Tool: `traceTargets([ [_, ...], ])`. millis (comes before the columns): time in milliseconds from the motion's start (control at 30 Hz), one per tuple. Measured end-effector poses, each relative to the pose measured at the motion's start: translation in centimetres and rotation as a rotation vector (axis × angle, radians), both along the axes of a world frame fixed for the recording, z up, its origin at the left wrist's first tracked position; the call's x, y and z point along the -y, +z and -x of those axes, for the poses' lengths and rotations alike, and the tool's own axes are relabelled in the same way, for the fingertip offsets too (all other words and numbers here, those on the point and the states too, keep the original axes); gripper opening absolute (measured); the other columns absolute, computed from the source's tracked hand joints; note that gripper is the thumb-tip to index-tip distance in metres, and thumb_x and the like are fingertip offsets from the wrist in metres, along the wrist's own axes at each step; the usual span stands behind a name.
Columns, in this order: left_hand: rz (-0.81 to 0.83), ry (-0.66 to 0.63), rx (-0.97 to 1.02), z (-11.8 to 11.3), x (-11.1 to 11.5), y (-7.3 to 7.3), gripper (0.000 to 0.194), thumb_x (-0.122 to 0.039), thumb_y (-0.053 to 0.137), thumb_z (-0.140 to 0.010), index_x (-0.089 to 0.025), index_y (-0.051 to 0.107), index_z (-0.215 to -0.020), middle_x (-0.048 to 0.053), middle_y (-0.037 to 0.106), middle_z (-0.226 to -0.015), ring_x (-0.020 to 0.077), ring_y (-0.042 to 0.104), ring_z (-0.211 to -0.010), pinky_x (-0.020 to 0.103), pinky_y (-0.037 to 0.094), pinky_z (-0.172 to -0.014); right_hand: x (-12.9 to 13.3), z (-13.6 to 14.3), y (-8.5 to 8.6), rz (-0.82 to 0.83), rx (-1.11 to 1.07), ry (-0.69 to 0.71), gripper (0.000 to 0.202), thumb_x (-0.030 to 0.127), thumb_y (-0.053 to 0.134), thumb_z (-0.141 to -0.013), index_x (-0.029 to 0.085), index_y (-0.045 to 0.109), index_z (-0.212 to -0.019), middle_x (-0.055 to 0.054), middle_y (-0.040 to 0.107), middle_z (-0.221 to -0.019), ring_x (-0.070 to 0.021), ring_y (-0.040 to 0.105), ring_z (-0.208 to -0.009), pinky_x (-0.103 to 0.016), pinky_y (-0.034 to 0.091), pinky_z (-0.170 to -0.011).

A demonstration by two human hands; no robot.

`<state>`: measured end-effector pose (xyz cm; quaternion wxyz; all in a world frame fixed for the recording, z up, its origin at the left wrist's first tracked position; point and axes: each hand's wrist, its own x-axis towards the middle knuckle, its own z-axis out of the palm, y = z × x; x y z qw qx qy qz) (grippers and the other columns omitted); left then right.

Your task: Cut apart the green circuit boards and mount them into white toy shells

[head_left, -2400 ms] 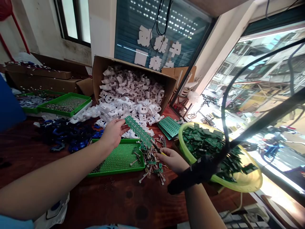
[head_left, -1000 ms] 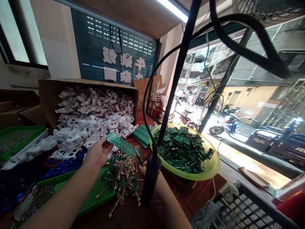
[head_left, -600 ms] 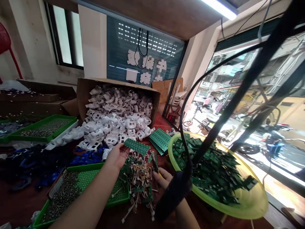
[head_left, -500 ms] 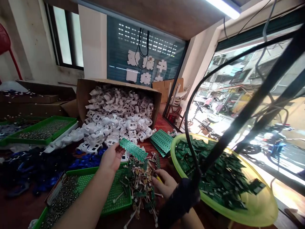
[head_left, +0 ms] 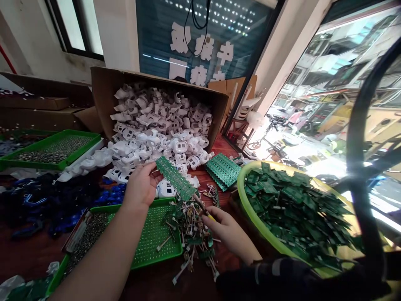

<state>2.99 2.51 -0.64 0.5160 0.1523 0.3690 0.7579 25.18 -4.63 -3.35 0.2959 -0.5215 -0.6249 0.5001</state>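
My left hand grips the left end of a long green circuit-board panel, which slopes down to the right. In my right hand is a tool with a yellow handle; its tip touches or nearly touches the panel's lower right end. Below the panel lies a pile of small boards with wires and white connectors. More green panels are stacked behind, to the right of the white plastic shells.
A yellow-green basin full of small green boards stands at the right. A green tray with small metal parts is at front left, beside blue parts. A large cardboard box and a black arm are also in view.
The view has shifted, so the table things appear higher and the black arm farther right. The panel now tilts more steeply, and the tool's tip is at its lower end.
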Motion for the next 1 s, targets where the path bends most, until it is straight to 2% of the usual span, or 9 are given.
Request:
traceTargets([
  [133, -0.01, -0.01, -0.018, -0.2, 0.2, 0.2, 0.01, -0.008, 0.06, -0.063, -0.014, 0.052, -0.065, -0.003, 0.054, -0.055, 0.01, 0.053, -0.048, 0.022, 0.046, -0.046, 0.2, -0.5, 0.0, 0.021, -0.054, 0.037, 0.033, 0.044, 0.055, -0.077, 0.016, 0.059, -0.096, -0.005, 0.06, -0.09, -0.0198, 0.055, -0.086, -0.03, 0.042, -0.08],
  [333, -0.05, -0.016, -0.039, -0.4, 0.2, 0.1, 0.013, -0.009, 0.063, -0.06, -0.014, 0.052, -0.065, -0.004, 0.055, -0.055, 0.0104, 0.053, -0.048, 0.022, 0.047, -0.044, 0.4, -0.7, 0.0, 0.012, -0.096, 0.038, 0.034, 0.046, 0.054, -0.078, 0.015, 0.057, -0.089, -0.005, 0.058, -0.088, -0.019, 0.052, -0.084, -0.031, 0.04, -0.08],
  [600, -0.048, -0.045, -0.02, -1.0, 0.5, 0.2, 0.01, -0.006, 0.059, -0.066, -0.014, 0.054, -0.066, -0.003, 0.057, -0.057, 0.0107, 0.056, -0.048, 0.021, 0.049, -0.042, 0.8, -0.2, 0.0, -0.019, -0.065, 0.009, 0.03, 0.043, 0.053, -0.078, 0.013, 0.055, -0.081, -0.001, 0.05, -0.075, -0.0138, 0.045, -0.071, -0.026, 0.036, -0.069],
  [833, 0.094, -0.15, 0.078, -0.9, 0.1, 0.0, 0.016, -0.002, 0.048, -0.076, -0.01, 0.055, -0.065, 0.001, 0.058, -0.053, 0.01, 0.057, -0.045, 0.019, 0.05, -0.041, 1.4, 0.1, -1.1, -0.061, -0.035, -0.008, 0.03, 0.043, 0.049, -0.081, 0.013, 0.054, -0.08, 0.001, 0.046, -0.07, -0.0124, 0.041, -0.067, -0.024, 0.034, -0.063],
  [1000, 0.204, -0.214, 0.147, -1.2, -0.4, -0.9, 0.021, 0.0, 0.043, -0.079, -0.01, 0.053, -0.064, 0.002, 0.057, -0.05, 0.01, 0.056, -0.043, 0.019, 0.051, -0.041, 1.5, 0.2, -1.1, -0.072, -0.036, -0.03, 0.032, 0.045, 0.049, -0.081, 0.013, 0.052, -0.076, 0.001, 0.044, -0.068, -0.0126, 0.041, -0.066, -0.025, 0.034, -0.063],
])
